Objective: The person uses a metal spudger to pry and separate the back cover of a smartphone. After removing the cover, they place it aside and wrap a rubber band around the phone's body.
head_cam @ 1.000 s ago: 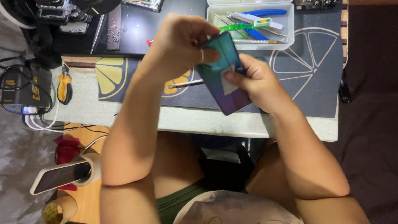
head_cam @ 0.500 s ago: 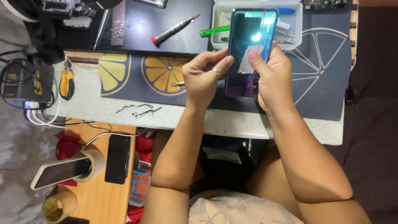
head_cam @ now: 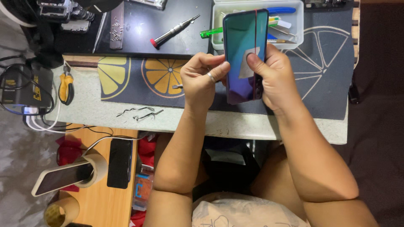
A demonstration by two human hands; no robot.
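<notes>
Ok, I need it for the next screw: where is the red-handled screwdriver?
In the head view the red-handled screwdriver lies on the black mat at the top, left of the clear tray, apart from both hands.

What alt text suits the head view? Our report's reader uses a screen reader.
Right hand holds a teal-to-purple phone upright above a citrus-print mat while the left hand pinches its edge. Beyond lie a red-tipped screwdriver and a clear tool tray.

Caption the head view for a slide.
Both hands grip a blue-green phone over a citrus-print mat: right hand, left hand at its edge.
</notes>
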